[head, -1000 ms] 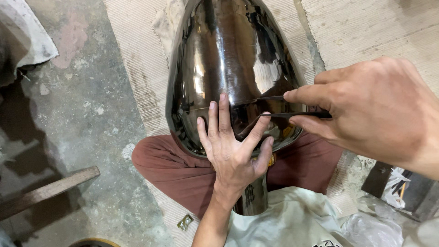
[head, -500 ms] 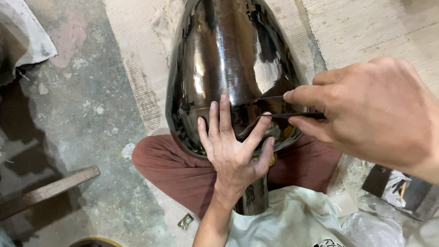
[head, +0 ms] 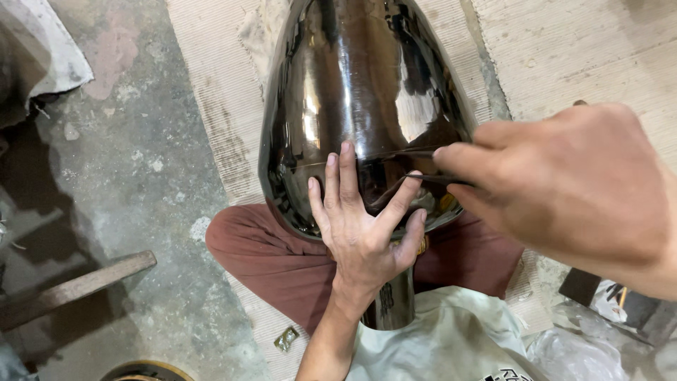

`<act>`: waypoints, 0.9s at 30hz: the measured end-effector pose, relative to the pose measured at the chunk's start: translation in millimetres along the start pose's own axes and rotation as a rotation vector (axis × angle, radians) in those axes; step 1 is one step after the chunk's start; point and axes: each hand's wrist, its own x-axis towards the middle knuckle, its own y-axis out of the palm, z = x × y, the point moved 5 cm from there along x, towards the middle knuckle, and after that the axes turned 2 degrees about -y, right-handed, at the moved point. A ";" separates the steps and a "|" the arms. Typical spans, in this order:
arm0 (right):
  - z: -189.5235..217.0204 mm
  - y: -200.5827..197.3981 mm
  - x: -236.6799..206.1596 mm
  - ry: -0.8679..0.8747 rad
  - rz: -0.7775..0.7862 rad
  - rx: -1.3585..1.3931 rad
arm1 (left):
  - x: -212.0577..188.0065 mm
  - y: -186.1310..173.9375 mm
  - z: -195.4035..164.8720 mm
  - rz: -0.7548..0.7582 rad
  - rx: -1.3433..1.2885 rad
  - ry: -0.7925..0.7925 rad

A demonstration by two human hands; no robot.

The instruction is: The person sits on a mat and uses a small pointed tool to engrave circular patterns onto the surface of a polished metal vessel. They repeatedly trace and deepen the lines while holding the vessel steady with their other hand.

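Observation:
A large glossy black vase [head: 360,92] lies tipped across my lap, its narrow neck [head: 389,303] pointing toward me. My left hand [head: 360,226] rests flat on its lower body with the fingers spread. My right hand [head: 571,187] comes in from the right and pinches a thin dark tool [head: 430,178], whose tip touches the surface beside my left index finger. A fine scratched line [head: 395,155] runs around the vase at the height of my fingertips.
I sit on a woven mat [head: 211,92] over a concrete floor [head: 127,162], legs in reddish-brown trousers [head: 275,257]. A wooden plank [head: 70,289] lies at the left, grey cloth [head: 42,56] at the upper left, plastic wrapping [head: 585,346] at the lower right.
My right hand and the tool have shifted slightly left along the vase. My left hand stays pressed in place.

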 end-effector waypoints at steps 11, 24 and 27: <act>41.9 -14.5 32.9 -0.432 0.507 -0.276 | 0.0 -6.1 4.3 -0.141 -0.109 -0.019; 51.1 -19.7 47.3 -0.495 0.418 -0.267 | 0.5 -6.7 4.9 -0.149 -0.142 0.001; 53.6 -22.3 54.2 -0.510 0.408 -0.238 | 0.3 -6.5 6.1 -0.150 -0.135 -0.003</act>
